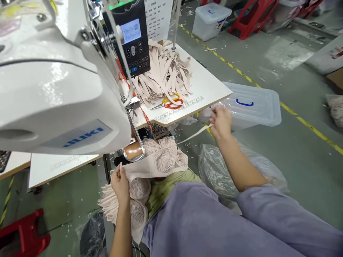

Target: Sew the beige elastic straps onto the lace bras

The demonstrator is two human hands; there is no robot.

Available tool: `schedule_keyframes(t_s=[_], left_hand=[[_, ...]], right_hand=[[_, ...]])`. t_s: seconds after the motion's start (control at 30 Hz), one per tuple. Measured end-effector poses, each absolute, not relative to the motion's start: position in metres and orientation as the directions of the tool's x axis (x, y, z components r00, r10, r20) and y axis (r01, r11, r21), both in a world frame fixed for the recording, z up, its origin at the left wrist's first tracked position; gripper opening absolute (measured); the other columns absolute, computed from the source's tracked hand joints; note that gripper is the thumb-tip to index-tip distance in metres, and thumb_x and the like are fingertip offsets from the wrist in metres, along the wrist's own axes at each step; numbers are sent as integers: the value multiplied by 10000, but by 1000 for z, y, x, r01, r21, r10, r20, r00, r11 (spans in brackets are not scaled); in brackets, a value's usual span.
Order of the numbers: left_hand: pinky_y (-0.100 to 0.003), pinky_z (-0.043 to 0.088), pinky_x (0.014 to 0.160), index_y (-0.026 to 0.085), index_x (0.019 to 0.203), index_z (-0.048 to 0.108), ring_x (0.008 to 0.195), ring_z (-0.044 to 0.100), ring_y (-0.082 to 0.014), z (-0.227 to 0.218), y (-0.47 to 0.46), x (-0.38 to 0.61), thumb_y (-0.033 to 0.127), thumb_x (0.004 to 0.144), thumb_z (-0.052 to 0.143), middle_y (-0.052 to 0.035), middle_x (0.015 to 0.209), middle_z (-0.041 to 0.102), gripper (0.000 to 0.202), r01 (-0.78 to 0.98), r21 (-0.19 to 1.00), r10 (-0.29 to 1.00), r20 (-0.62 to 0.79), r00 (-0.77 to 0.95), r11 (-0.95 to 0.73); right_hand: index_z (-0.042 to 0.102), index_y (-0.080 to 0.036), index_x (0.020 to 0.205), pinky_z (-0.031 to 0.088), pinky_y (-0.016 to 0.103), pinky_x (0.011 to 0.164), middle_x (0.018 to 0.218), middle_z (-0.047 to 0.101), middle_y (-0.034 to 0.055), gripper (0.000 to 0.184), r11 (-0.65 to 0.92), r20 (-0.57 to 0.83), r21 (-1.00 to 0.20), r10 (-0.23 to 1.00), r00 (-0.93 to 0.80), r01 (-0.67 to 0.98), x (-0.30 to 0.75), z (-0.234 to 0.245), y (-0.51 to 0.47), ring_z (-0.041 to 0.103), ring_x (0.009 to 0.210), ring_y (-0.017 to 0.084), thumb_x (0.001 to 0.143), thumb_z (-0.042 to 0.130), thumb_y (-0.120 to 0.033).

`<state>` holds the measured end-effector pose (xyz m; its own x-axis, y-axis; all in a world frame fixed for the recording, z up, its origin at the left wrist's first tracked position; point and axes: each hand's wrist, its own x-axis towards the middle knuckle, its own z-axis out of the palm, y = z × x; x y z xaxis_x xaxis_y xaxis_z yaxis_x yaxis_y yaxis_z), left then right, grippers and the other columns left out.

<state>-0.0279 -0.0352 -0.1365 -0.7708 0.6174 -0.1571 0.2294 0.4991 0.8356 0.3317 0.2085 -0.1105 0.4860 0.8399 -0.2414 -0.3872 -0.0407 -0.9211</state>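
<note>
My left hand (120, 182) is closed on the wing of a beige lace bra (166, 160), which stretches across my lap below the sewing machine (66, 89). Out to the right, my right hand (222, 122) pinches the end of a narrow pale strap (195, 134). That strap runs back toward the bra's right side; where it joins is not clear. More bras (138, 210) hang in a stack under my left wrist. Scissors (171, 102) with red and yellow handles lie on the white table (207, 84), beside a heap of beige straps (164, 71).
A control panel (131, 39) with a lit screen stands behind the machine head. A lidded clear box (252, 103) is on the floor beyond my right hand, near a crumpled plastic bag (214, 167). Red stools (25, 232) stand at lower left and far back.
</note>
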Motion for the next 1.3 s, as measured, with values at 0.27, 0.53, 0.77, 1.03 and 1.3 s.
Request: schedule_keyframes(t_s=[0.27,0.53,0.77,1.03,1.3], left_hand=[[-304,491,762,203,983,679,788,641,-188,-64,-25,10,335,890,560,-37,850,706,200,490,796,872,-95,-480,356],[-276,494,748,196,1031,701,856,670,-184,-37,-27,24,356,927,589,-59,950,739,221,637,762,993,-93,-71,117],[-254,387,580,180,783,637,610,561,-136,-46,-32,34,299,982,476,-14,682,619,283,787,617,993,105,-61,-17],[-226,497,651,200,1065,673,758,713,-158,-22,-37,19,250,977,484,-52,912,770,214,710,702,998,41,45,-61],[-210,465,581,225,934,601,614,640,-120,-13,-48,22,165,942,511,10,730,687,109,691,717,994,27,108,-94]], right_hand=[[563,-211,948,373,271,626,750,606,-13,214,267,-48,-872,787,-615,410,224,-81,84,530,629,144,920,594,-420],[571,-201,1037,321,252,608,714,621,-28,190,450,-26,-816,600,-800,363,213,-63,68,534,596,136,949,545,-367],[722,-199,939,407,257,728,894,714,19,193,267,-84,-925,554,-828,272,210,-51,81,635,826,161,905,622,-361],[722,-170,911,442,261,684,818,633,24,262,158,-52,-973,565,-823,170,214,-51,90,571,736,140,918,601,-402],[674,-193,960,470,245,754,943,672,51,168,534,248,-835,153,-957,-131,214,-41,71,625,866,136,968,526,-274]])
